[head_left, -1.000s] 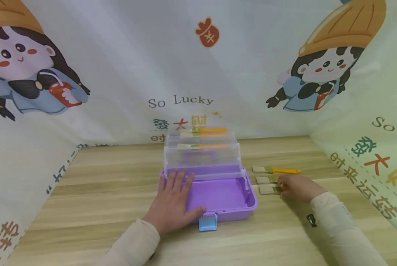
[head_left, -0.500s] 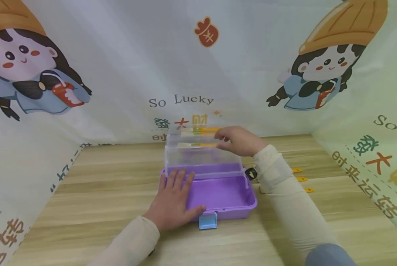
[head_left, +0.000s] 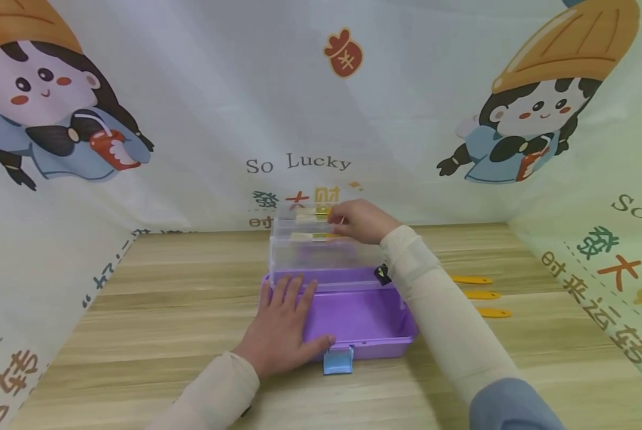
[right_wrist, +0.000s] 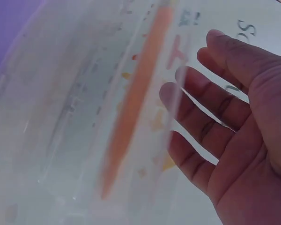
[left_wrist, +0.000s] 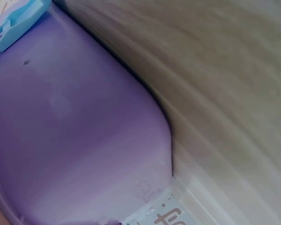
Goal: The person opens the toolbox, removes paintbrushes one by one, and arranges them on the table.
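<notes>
Brushes (head_left: 303, 216) | head: bristles (head_left: 301, 237) | right wrist: orange handle (right_wrist: 138, 93), apparently behind plastic (right_wrist: 79, 140)

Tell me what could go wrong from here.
The right hand is at the clear top and might knock it. If that top folded down, the left hand, lying over the side of the purple box, could get pinched. The right sleeve hides part of the three yellow-handled brushes on the table, so it may nudge them unseen.

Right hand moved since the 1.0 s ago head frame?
Yes. Judged against the purple box, the right hand went left and farther back, from the loose brushes to the clear trays.
</notes>
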The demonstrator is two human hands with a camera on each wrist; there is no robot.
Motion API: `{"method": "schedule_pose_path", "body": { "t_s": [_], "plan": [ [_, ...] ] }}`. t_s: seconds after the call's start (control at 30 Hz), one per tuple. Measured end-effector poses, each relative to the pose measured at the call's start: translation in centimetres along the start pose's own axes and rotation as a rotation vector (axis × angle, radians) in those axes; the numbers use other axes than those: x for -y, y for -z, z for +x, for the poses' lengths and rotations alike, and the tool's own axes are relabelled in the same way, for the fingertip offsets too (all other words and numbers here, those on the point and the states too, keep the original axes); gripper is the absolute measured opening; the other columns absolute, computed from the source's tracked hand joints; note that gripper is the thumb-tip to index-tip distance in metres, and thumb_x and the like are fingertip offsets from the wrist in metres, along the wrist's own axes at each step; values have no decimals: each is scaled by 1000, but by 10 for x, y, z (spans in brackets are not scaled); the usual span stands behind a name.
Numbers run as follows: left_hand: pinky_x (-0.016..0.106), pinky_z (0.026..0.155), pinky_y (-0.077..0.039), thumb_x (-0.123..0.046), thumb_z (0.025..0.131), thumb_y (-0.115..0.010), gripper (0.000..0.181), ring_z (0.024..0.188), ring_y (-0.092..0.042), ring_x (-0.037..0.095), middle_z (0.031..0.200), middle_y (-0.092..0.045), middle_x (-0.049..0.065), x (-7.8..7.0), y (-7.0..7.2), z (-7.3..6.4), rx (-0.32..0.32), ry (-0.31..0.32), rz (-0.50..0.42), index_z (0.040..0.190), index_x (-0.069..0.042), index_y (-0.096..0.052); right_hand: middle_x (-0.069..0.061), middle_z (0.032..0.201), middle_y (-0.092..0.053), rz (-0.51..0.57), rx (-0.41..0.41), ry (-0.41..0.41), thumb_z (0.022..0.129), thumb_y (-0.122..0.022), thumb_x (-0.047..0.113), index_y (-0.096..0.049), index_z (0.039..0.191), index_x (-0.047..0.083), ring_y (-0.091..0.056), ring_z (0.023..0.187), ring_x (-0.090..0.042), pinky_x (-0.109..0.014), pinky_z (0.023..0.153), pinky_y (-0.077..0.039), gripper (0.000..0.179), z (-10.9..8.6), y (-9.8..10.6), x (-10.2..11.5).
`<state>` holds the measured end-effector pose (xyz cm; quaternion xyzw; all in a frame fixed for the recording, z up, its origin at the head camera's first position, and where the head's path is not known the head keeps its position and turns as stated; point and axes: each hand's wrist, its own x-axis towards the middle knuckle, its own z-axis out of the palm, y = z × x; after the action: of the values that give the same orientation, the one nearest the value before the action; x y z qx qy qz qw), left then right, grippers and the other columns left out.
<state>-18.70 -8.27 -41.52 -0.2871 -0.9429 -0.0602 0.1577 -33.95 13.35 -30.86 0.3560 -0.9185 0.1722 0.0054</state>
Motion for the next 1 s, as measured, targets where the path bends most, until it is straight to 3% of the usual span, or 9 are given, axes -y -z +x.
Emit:
{"method": "schedule_pose_path", "body": {
  "t_s": [0.23,0.43,0.63,1.0],
  "plan": [
    [68,111,-15,-77,87,-42,99,139,-29,42,150,-37,23,0,-1,0,-14,0,-5,153,-4,-35,-4,101,-72,-32,40,-13,93,-72,19,-72,108,7,-65,92,-19,-34,85,-52,19,11,-3,-2],
    [68,111,-14,-78,87,-40,99,140,-28,42,151,-36,22,-1,0,0,7,13,-7,153,-5,-34,-1,94,-70,-79,79,-58,91,-73,22,-73,102,9,-63,86,-17,-33,82,-52,16,17,-5,-4],
    [68,111,-14,-78,88,-40,99,140,-28,42,152,-35,22,-2,1,0,23,17,-22,154,-5,-33,4,86,-68,-60,78,-103,93,-71,23,-74,92,14,-62,81,-14,-32,78,-51,10,18,-10,-6],
    [67,112,-15,-79,87,-40,99,140,-28,42,151,-36,21,-1,1,0,16,19,-8,153,-6,-34,-1,98,-70,-92,85,-99,93,-71,26,-73,113,11,-62,90,-17,-34,83,-51,25,18,-11,-4]
  ]
}}
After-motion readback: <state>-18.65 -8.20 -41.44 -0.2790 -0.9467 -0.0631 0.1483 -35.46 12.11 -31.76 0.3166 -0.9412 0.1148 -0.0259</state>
